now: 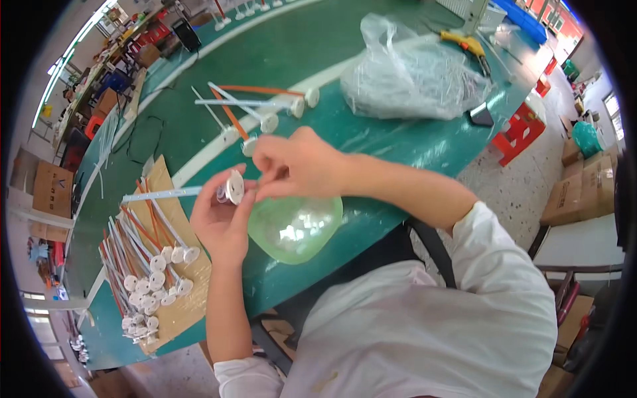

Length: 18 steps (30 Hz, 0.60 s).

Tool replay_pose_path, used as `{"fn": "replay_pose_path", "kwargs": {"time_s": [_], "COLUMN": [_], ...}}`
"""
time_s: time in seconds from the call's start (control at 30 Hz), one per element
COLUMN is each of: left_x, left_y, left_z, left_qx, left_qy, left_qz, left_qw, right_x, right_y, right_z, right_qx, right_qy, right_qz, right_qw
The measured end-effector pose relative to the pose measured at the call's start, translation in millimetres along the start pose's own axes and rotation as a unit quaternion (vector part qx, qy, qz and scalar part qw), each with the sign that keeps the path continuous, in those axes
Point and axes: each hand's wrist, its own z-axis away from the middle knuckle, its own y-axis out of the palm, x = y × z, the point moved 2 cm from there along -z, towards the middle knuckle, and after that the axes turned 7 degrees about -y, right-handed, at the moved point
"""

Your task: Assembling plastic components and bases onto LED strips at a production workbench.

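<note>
My left hand (pixel 222 229) is closed around a pale blue strip (pixel 162 195) with a round white disc (pixel 235 187) at its end. The strip sticks out to the left, and the disc faces toward the right. Beside the disc, my right hand (pixel 306 166) is pinched, its fingertips nearly meeting my left ones. Whatever it holds is too small to make out. Under both hands sits a translucent green bowl (pixel 295 247) with small shiny pieces in it. Just beyond them lie several loose orange and pale strips with white discs (pixel 269 123).
A pile of disc-ended strips (pixel 149 285) rests on brown cardboard (pixel 189 288) at the left. On the green table's far right are a clear plastic bag (pixel 411 79), a yellow-handled tool (pixel 464 43) and a small dark object (pixel 481 116). A red stool (pixel 519 134) stands beyond the edge.
</note>
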Motion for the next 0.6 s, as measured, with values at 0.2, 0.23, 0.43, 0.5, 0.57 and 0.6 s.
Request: {"fn": "replay_pose_path", "kwargs": {"time_s": [0.2,0.23,0.43,0.5,0.57,0.6], "left_x": [-8,-7,-9,-11,-13,-13], "left_y": [6,7,6,4,5,5], "left_z": [6,6,8,9,8,8], "left_qx": [0.007,0.008,-0.019,-0.036,-0.049,-0.063], "left_qy": [0.01,0.006,0.035,0.039,0.04,0.04], "left_qz": [-0.049,-0.053,-0.081,-0.104,-0.102,-0.099], "left_qw": [0.999,0.999,0.996,0.993,0.993,0.992], "right_x": [7,5,2,1,-2,-3], "right_y": [2,3,10,12,12,12], "right_z": [5,5,6,6,7,7], "right_qx": [0.022,0.021,0.001,0.003,-0.032,-0.032], "right_qy": [-0.028,-0.033,-0.031,-0.039,-0.07,-0.072], "right_qz": [0.086,0.099,0.094,0.083,0.064,0.061], "right_qw": [0.996,0.994,0.995,0.996,0.995,0.995]}}
